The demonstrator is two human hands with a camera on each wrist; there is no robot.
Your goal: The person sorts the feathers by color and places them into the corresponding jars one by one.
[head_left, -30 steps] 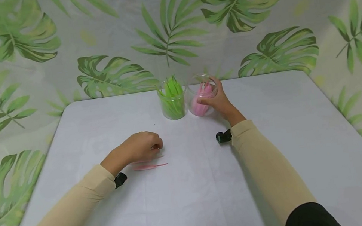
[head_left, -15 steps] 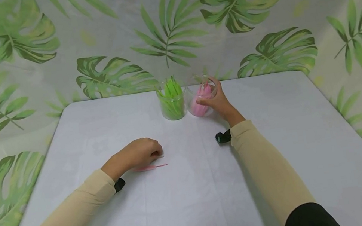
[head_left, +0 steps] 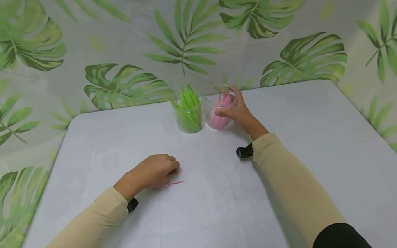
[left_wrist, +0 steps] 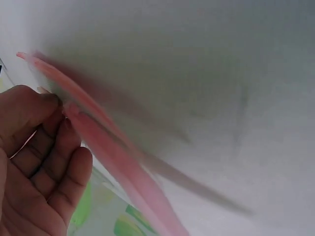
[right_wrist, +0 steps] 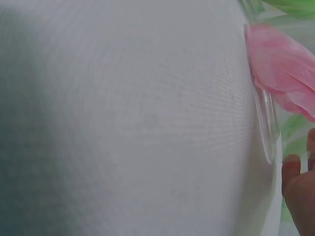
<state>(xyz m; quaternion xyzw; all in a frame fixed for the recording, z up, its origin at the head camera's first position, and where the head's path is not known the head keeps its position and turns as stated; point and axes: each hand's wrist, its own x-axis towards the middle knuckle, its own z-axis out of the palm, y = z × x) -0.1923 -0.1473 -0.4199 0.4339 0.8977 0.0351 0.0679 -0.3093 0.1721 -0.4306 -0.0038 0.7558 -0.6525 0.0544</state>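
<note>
Curling over a pink feather (head_left: 173,183) on the table, the left hand (head_left: 154,171) pinches it; the right hand (head_left: 237,113) grips the pink jar (head_left: 219,111).

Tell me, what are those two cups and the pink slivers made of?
The cups, pink-filled and green-filled, look like clear glossy plastic: contents show through. The pink slivers look like thin, slightly translucent plastic or dyed feather; blur leaves it open.

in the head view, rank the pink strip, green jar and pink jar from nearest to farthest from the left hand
1. The pink strip, on the table right at the left hand, its fingers on it.
2. The green jar, farther back, slightly to the right.
3. The pink jar, just right of the green jar, held by the right hand.
</note>
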